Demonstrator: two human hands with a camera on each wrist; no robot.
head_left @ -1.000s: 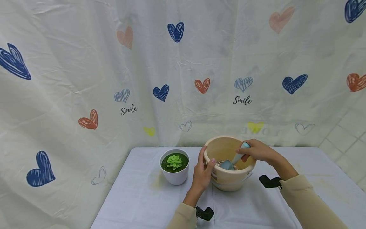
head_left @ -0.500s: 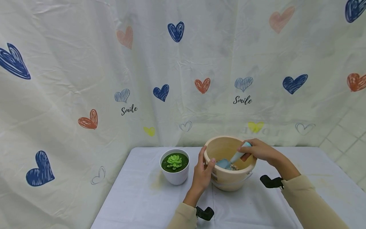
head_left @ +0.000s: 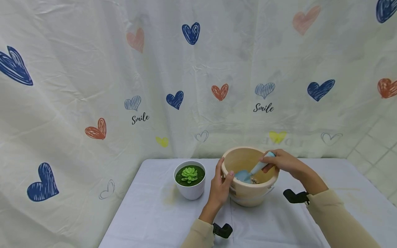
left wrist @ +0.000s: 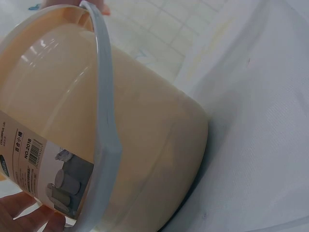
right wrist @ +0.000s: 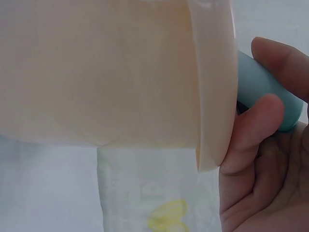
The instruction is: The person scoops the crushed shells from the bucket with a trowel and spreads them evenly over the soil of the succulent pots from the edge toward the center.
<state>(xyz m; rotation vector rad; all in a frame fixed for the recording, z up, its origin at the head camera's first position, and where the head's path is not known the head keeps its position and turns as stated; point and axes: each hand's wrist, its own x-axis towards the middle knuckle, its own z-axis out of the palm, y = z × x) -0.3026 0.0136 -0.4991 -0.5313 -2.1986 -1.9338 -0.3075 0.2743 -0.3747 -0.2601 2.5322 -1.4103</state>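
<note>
A cream plastic bucket (head_left: 248, 196) stands on the table, tilted a little toward me. My left hand (head_left: 219, 187) grips its left rim, thumb on the near side and fingers outside the wall. In the left wrist view the bucket's pale grey handle (left wrist: 107, 125) hangs down beside a printed label (left wrist: 46, 166). My right hand (head_left: 283, 162) holds the handle of a light blue scoop (head_left: 258, 168) at the right rim. The blade is down inside the bucket, near some small pale, speckled bits (head_left: 255, 180). The right wrist view shows thumb and fingers around the handle's end (right wrist: 268, 92).
Left of the bucket stands a white pot (head_left: 191, 191) with a green succulent (head_left: 189, 175). A white cloth (head_left: 149, 213) covers the table. Behind it hangs a pale curtain (head_left: 229, 65) printed with hearts.
The scoop's blade has shifted slightly and its handle has tipped lower toward the right. My right hand has moved a little right and up. The left hand and bucket stay in place.
</note>
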